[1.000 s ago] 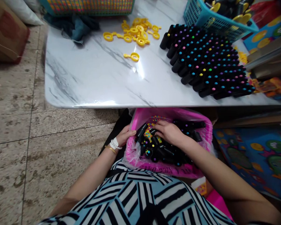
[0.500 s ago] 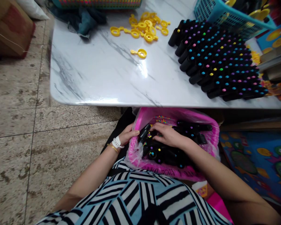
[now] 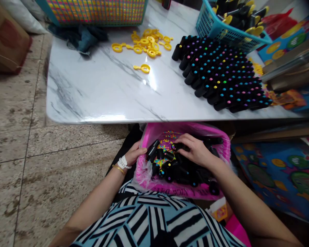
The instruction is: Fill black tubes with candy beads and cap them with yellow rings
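Marbled table (image 3: 98, 92) beside pink basket (image 3: 185, 127), left hand (image 3: 134, 153) closed on its rim (image 3: 141, 168), right hand (image 3: 196, 151) half-curled, grip unclear.

1 plastic-lined pink basket (image 3: 228, 147) holds jumbled black tubes (image 3: 169, 155) and small multicolored beads (image 3: 165, 144).

Striped top (image 3: 135, 219), beaded bracelet (image 3: 124, 162), gold bangle (image 3: 118, 168)

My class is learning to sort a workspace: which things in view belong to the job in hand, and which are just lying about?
Likely the job's:
- pink basket, left hand at its rim
- black tubes inside, right hand among them
- coloured beads
- standing black tubes, probably

Seemingly lying about:
- dark cloth
- cardboard box
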Motion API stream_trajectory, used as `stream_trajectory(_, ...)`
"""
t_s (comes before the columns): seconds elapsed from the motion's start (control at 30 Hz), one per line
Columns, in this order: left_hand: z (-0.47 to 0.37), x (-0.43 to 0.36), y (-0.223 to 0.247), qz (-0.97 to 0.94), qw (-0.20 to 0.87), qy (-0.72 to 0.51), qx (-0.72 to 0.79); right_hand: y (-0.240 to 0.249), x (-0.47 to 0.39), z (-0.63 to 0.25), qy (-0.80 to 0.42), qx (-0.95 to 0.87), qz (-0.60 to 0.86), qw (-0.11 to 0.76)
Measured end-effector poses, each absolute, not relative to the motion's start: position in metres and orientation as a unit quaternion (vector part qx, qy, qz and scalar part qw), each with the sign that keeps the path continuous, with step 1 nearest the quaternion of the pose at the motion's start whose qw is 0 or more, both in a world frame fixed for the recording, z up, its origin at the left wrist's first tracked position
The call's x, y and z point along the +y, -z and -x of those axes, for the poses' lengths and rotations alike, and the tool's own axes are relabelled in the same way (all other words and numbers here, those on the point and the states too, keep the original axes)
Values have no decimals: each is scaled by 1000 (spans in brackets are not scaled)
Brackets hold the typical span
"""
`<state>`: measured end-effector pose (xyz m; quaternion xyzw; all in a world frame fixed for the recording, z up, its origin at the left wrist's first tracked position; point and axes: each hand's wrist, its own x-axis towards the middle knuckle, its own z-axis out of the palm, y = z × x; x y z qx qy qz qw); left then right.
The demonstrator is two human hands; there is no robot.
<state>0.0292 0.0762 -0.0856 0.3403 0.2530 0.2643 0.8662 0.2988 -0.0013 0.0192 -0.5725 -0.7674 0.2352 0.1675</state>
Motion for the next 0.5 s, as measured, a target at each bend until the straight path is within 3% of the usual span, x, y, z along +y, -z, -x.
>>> stream_trajectory(0.23,-29,76,88,-341,866,-264,253,-10,-13,-307,-204,-773,591,111)
stream_trajectory(0.5,-29,76,85,-335,867,-264,259,-1,-10,-304,-263,-718,618,181)
